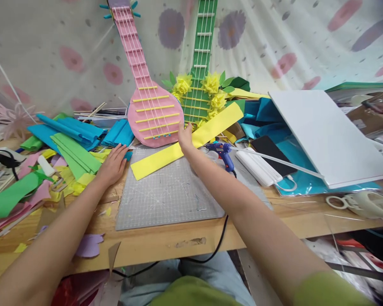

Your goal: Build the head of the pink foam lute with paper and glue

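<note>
A pink paper pipa (156,108) with white strings and yellow bars leans upright at the back of the grey cutting mat (166,199). My right hand (185,138) is closed at its lower right edge, thumb on the front, other fingers partly hidden. Beneath that wrist, a yellow paper strip (156,162) lies slantwise across the mat. Fingers stretched out, my left hand (113,165) rests by the mat's left edge, next to blue paper (118,132). A green paper pipa (196,100) with yellow paper flowers (212,83) stands behind the strip.
Right of the strip lies a blue glue gun (222,154), near a white power strip (258,166) and a black flat item (272,154). A white board (332,136) leans at the right, with scissors (341,201) and tape below. Green folded paper (76,155) and scraps cover the left.
</note>
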The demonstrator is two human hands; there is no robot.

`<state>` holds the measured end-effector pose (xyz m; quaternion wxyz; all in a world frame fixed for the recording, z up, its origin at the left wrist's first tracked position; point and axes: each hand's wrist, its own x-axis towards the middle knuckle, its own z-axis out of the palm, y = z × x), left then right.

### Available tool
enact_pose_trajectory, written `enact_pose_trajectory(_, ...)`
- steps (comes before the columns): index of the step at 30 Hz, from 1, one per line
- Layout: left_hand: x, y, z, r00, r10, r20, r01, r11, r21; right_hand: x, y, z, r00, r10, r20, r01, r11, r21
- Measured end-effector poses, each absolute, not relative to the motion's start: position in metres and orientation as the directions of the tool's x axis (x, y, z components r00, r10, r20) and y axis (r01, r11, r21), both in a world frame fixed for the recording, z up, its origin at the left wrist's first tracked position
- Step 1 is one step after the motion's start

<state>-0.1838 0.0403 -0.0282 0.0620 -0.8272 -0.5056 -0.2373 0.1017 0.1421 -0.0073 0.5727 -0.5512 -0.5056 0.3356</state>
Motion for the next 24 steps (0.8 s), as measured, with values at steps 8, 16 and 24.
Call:
enact_pose_trajectory(8,-0.169,0.03,0.002,0.176,0.774,0.608,0.904,-0.372,0.212,0.141,0.015,0.013,-0.183,0.944,0.273,0.528,0.329,-0.783)
enact_pose_trajectory(16,-0.048,0.029,-0.002,0.194,0.829,0.525,0.875,-0.388,0.29,0.244,-0.01,0.017,0.125,0.991,0.049,0.94,-0.102,-0.327)
enact_pose_trajectory(24,-0.023,0.033,-0.035,0.1,0.907,0.41,0.911,-0.249,0.329,0.266,0.018,-0.007,0.178,0.978,0.112,0.846,-0.094,-0.524)
